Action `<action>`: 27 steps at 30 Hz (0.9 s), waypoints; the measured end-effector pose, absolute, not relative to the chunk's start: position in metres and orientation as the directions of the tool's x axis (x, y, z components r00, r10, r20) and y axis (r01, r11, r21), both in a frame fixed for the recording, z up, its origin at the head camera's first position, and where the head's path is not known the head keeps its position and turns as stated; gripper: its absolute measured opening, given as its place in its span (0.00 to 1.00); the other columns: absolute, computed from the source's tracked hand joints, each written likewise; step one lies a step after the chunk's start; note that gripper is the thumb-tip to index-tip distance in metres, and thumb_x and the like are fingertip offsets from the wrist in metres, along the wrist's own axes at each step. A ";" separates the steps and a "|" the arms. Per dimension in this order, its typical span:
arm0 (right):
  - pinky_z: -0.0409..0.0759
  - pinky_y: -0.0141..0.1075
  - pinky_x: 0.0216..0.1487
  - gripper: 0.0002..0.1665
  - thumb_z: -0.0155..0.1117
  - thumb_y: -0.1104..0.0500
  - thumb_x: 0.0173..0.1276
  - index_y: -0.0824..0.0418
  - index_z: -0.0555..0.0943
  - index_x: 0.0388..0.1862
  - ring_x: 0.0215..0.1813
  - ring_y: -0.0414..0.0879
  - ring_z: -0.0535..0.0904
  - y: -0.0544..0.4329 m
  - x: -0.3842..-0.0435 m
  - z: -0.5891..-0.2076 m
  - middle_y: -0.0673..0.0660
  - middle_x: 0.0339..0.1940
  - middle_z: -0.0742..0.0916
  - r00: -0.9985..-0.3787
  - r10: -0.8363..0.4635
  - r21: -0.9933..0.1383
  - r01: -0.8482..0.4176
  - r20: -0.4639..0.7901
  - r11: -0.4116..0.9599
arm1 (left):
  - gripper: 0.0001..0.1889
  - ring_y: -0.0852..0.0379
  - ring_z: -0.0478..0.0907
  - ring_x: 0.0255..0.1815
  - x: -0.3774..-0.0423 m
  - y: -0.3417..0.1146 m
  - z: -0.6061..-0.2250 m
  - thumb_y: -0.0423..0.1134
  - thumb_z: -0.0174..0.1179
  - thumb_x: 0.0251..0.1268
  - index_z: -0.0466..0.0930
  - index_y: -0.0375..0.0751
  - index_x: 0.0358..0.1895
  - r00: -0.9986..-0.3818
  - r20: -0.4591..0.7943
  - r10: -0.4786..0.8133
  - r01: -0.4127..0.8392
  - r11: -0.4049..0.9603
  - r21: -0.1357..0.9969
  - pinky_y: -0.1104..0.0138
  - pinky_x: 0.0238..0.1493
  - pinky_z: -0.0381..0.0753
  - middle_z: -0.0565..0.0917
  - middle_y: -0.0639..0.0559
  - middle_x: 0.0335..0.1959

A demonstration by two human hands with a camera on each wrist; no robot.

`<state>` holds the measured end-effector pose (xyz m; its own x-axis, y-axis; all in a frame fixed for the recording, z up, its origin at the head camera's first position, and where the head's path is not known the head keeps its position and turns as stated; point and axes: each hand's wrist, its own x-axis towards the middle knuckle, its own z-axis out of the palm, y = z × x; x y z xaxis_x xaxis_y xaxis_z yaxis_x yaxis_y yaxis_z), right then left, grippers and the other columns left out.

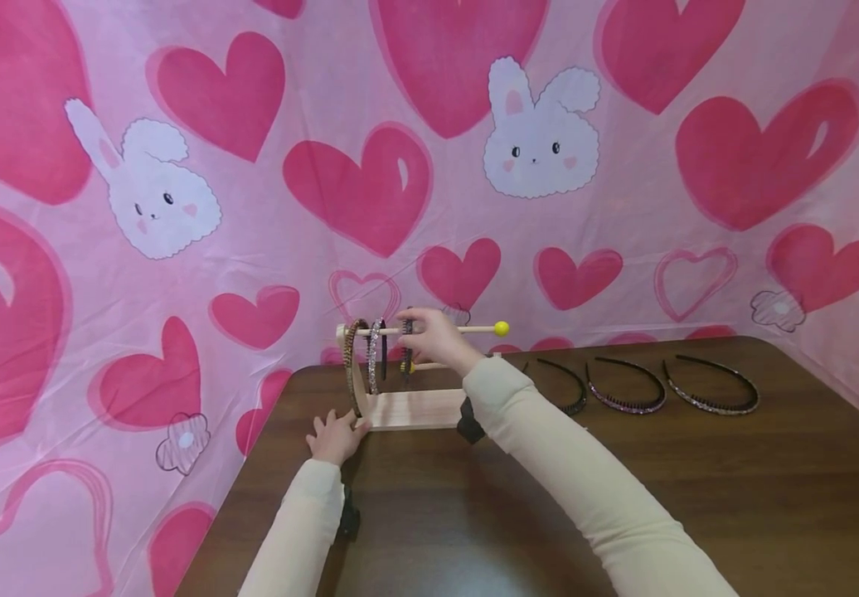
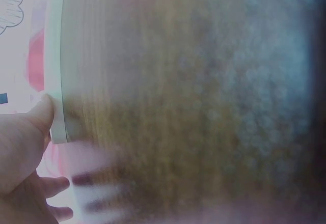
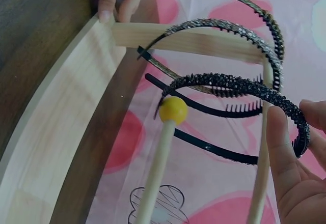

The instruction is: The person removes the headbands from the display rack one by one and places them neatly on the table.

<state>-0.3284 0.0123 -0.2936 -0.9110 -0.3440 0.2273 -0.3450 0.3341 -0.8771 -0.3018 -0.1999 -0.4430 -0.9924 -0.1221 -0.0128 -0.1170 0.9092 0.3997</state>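
My right hand (image 1: 437, 336) pinches a sparkly black headband (image 3: 224, 81) between thumb and fingers. This headband hangs around the upper rod (image 3: 262, 183) of a pale wooden stand (image 1: 414, 410). To its left on the same rod hang a silver glittery headband (image 1: 373, 356) and a gold-brown headband (image 1: 350, 356). My left hand (image 1: 334, 439) holds the left end of the stand's base, thumb on the front edge and the other fingers spread around the corner. In the left wrist view the thumb (image 2: 46, 109) rests along the base's edge.
Right of the stand, a dark headband (image 1: 575, 402), a purplish headband (image 1: 627, 408) and a silvery headband (image 1: 713, 406) lie on the brown table (image 1: 773, 481). A yellow ball (image 1: 501, 328) caps the upper rod; another yellow ball (image 3: 173, 110) caps the lower rod. Pink heart-print cloth (image 1: 444, 215) hangs behind.
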 end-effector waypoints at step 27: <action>0.80 0.46 0.30 0.23 0.56 0.69 0.63 0.67 0.73 0.58 0.26 0.58 0.81 0.066 -0.315 -0.269 0.68 0.49 0.78 -0.897 -0.359 -0.894 -0.363 0.259 0.263 | 0.28 0.24 0.41 0.65 -0.304 -0.200 -0.446 0.52 0.50 0.67 0.68 0.37 0.63 -0.992 -0.013 -0.125 -0.120 0.908 0.400 0.34 0.56 0.45 0.55 0.25 0.65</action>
